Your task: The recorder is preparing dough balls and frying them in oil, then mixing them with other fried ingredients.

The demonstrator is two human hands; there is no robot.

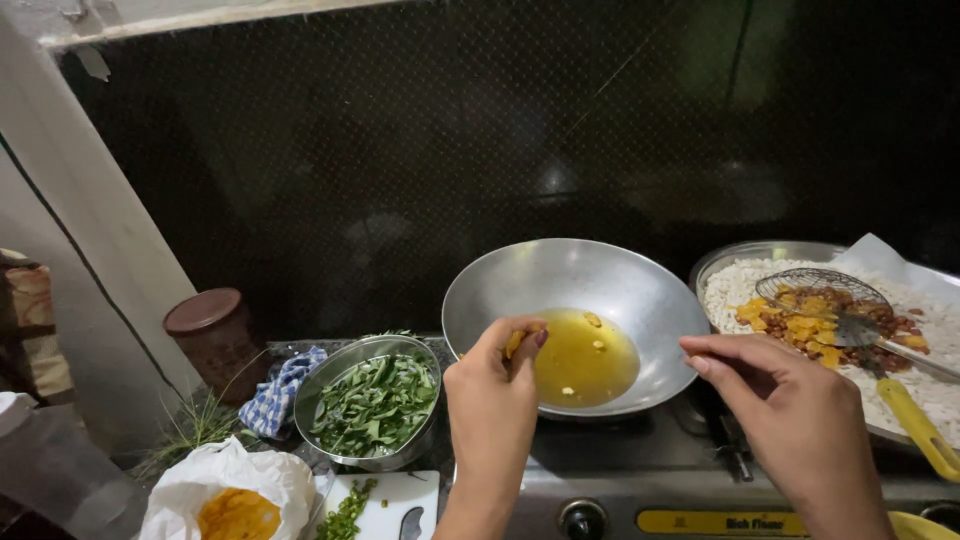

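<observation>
A steel wok (pixel 610 280) sits on the stove with a pool of yellow oil (pixel 585 358) and a few small pieces floating in it. My left hand (pixel 492 395) hovers over the wok's near rim, fingers pinched on a small yellow piece (pixel 514 342). My right hand (pixel 795 415) rests at the wok's right edge, fingers curled together; whether it holds anything is hidden.
A steel bowl of green leaves (pixel 372 405) stands left of the wok, beside a blue checked cloth (pixel 280 392) and a brown jar (pixel 213 335). At right a tray of puffed rice (pixel 925 385) holds a wire skimmer (pixel 825 295). A white bag (pixel 225 490) and cutting board (pixel 385 500) lie in front.
</observation>
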